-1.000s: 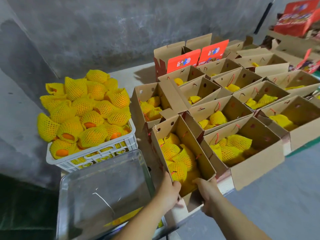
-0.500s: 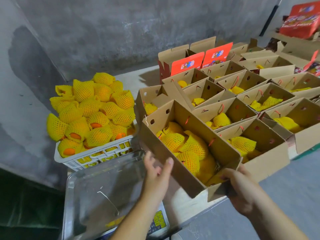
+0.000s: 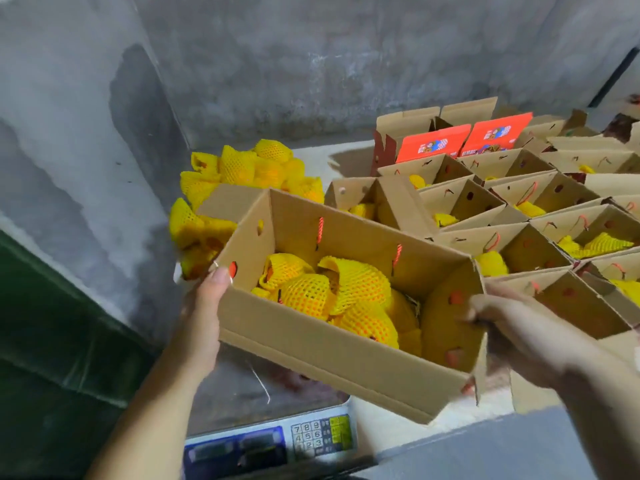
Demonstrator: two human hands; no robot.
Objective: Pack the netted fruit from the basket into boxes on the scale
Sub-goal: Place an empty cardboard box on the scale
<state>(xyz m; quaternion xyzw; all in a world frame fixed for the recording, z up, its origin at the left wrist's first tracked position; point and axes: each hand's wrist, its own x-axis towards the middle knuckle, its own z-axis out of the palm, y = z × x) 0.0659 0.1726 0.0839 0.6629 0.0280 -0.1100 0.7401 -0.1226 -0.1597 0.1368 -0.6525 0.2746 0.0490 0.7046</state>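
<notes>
The open cardboard box (image 3: 332,337), part-filled with netted fruit (image 3: 332,292), hangs tilted above the scale (image 3: 273,441), held at its two short ends: the left hand (image 3: 201,327) lies flat against the left wall with fingers (image 3: 218,277) straight and thumb up at the rim, while the right hand (image 3: 519,337) curls its fingers (image 3: 476,311) over the right end. Loaded like this it is probably fairly heavy, and the corrugated walls look stiff enough to carry but liable to bow. The foam-sleeved fruit is soft and can roll, so support under both ends seems the safest hold.

Pale tabletop (image 3: 349,157) carries rows of open cardboard boxes (image 3: 485,202), a digital scale (image 3: 277,441) at near edge, heaped netted fruit (image 3: 242,168) at left.
</notes>
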